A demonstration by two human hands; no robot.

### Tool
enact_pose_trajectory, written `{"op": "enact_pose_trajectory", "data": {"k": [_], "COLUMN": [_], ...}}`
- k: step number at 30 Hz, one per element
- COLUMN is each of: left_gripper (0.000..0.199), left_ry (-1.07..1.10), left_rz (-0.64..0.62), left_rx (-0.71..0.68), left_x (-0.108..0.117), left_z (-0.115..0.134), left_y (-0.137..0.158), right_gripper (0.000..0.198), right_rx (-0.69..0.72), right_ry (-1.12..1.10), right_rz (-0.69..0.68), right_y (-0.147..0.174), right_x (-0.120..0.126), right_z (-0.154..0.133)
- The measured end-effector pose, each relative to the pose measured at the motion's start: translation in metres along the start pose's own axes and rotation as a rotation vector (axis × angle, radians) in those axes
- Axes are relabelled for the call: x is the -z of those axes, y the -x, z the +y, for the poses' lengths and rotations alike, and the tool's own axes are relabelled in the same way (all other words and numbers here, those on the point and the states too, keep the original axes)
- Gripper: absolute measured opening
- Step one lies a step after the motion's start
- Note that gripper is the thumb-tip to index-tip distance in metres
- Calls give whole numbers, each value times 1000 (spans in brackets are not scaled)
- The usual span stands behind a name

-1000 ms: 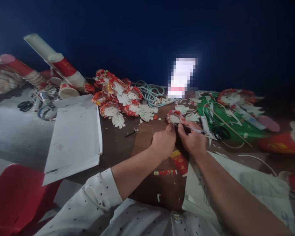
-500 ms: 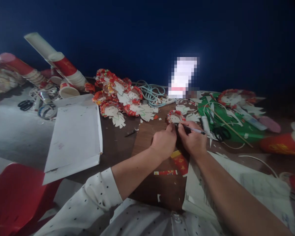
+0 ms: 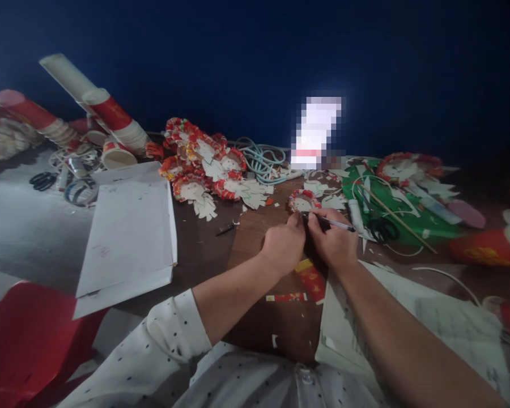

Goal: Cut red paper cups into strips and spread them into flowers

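Note:
My right hand (image 3: 335, 241) is closed round a pen (image 3: 334, 221), whose tip points left at the lower edge of a small paper doll (image 3: 304, 204). The doll has a white face with drawn marks and a ring of red patterned paper about it. With curled fingers, my left hand (image 3: 284, 245) pinches or presses the doll's lower edge beside the pen tip; the fingertips partly hide that spot. Below the hands lie a red paper packet (image 3: 312, 281) and a narrow red patterned strip (image 3: 286, 297). A black pen cap (image 3: 226, 229) rests left of my hands.
Several similar dolls (image 3: 208, 164) are heaped at the back, by a coiled pale-blue cable (image 3: 261, 161). A green sheet (image 3: 425, 224) at right carries scissors (image 3: 383, 230) and a glue tube (image 3: 355, 216). White board (image 3: 131, 226) lies left, papers (image 3: 391, 317) under my right forearm. Paper cups (image 3: 119, 122) stand beyond.
Both hands, the pen and the doll stay in nearly the same place. Only a very slight shift of the camera view shows.

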State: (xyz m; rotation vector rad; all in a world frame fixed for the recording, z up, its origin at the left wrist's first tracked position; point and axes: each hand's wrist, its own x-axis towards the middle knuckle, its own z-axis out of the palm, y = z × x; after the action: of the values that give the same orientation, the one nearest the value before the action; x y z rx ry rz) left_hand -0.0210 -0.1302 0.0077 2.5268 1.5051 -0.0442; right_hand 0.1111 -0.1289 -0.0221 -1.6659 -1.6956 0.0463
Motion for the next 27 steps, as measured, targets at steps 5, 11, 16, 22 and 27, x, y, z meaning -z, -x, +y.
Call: {"op": "enact_pose_trajectory", "data": {"k": [5, 11, 16, 22, 27], "left_gripper": [47, 46, 46, 47, 46], "left_ry": [1, -5, 1, 11, 12], "left_rz": [-14, -4, -8, -2, -12], "left_rx": [11, 8, 3, 3, 6], "left_x": [2, 1, 0, 2, 2], "left_z": [0, 0, 0, 0, 0], "left_y": [1, 0, 1, 1, 1], "right_gripper": [23, 24, 24, 24, 24], "right_rx": [4, 27, 15, 21, 5], "right_ry": [-3, -7, -10, -2, -9], "right_rz": [-5, 6, -10, -11, -24], "right_y": [0, 0, 0, 0, 0], "right_x": [0, -2, -2, -2, -1], "right_z": [-1, 2, 3, 3, 2]}}
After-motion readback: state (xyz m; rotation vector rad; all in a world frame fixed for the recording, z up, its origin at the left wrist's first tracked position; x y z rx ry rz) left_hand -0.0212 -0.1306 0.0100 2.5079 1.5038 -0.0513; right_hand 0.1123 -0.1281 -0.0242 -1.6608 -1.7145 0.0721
